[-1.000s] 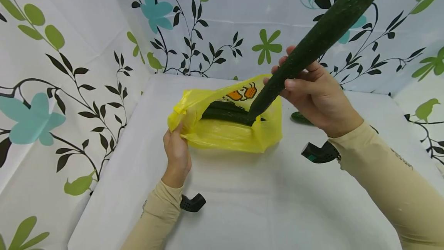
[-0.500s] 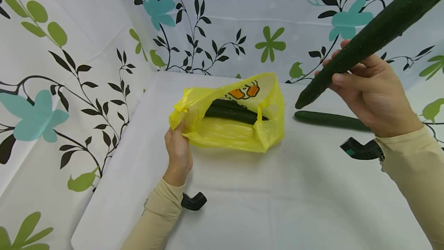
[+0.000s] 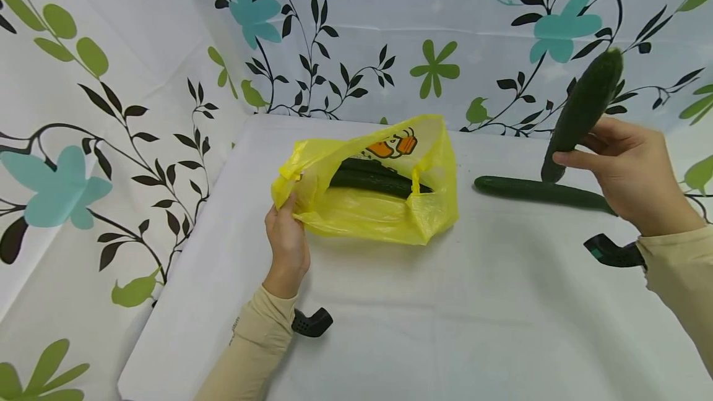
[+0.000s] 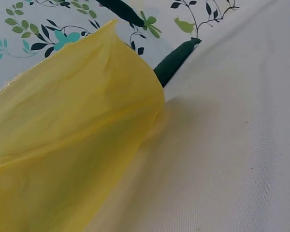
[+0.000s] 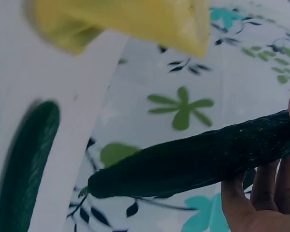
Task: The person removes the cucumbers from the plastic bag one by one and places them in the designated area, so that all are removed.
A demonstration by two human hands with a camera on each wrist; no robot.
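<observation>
Right grip (image 3: 636, 172), grasping a cucumber (image 3: 582, 107), had moved farther right of the yellow bag (image 3: 362, 218) | left grip (image 3: 288, 241) pinched that bag | I judged work unfinished, cucumber unplaced.

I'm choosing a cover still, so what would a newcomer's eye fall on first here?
Probably the bright yellow bag at the head view's centre, its left edge gripped by the left hand, dark cucumbers inside. Next comes the raised cucumber in the right hand, at the right, with another cucumber lying on the white table.
</observation>
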